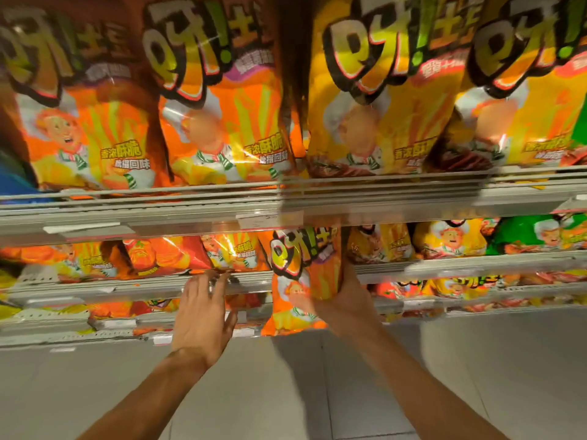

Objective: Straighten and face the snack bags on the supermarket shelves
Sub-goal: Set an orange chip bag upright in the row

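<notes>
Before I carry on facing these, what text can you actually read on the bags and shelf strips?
"呀!土豆" on the held bag, in the right hand grip; last characters partly cut off.
"呀!" logo on the top-shelf orange bags and yellow bags.
"香浓酥脆" on the top-shelf bags, low down.
"吮指回味" under it, less sharp.
Flavour banners beside the logos: blurred.
Shelf strip tag: unreadable.
Left hand: no text.

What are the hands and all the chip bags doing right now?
Right hand: grips the orange bag, held upright in front of the shelves.
Left hand: open, fingers spread, reaching the shelf edge.
Top-shelf bags: upright, facing front.
Green bag: on shelf, facing front.
</notes>
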A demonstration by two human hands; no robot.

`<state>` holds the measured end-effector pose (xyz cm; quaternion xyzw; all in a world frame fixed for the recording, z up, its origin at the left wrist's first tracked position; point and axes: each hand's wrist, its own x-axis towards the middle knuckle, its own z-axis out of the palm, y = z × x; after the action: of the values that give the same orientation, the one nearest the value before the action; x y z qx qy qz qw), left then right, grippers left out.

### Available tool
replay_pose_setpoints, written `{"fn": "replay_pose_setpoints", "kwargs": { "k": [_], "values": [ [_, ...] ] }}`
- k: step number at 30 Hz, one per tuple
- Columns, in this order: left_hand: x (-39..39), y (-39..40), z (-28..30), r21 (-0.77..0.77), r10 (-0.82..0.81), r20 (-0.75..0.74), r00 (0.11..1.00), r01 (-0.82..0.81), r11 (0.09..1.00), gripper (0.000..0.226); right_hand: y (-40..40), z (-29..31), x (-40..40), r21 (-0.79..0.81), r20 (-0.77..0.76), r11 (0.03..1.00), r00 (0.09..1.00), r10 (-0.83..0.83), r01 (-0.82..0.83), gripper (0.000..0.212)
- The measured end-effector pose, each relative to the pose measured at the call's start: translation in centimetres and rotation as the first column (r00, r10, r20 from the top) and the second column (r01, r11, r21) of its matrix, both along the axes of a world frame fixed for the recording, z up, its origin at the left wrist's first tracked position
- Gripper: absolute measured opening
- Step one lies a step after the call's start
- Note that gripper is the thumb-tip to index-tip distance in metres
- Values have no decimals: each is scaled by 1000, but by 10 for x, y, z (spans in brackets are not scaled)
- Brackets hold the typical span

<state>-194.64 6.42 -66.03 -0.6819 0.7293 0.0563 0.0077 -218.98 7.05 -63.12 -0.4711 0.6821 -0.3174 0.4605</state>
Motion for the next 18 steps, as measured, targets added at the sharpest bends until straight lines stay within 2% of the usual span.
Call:
{"fn": "replay_pose_setpoints", "kwargs": {
  "k": [4, 10, 15, 18],
  "values": [
    [18, -6, -5, 34, -110, 26, 994, 109, 993, 73, -36, 10, 8, -41, -22, 998, 998, -51, 50, 96],
    [21, -7, -8, 34, -134, 37, 990, 133, 991, 79, -73, 6, 11, -120, -7, 980, 987, -160, 158, 102],
    [19, -7, -8, 44, -138, 76, 987, 135, 990, 80, -87, -15, 16, -141, -92, 980, 983, -157, 143, 100],
    [20, -8, -10, 44, -141, 72, 987, 138, 989, 80, -88, -27, 18, -145, -74, 982, 989, -131, 120, 101]
  ]
}}
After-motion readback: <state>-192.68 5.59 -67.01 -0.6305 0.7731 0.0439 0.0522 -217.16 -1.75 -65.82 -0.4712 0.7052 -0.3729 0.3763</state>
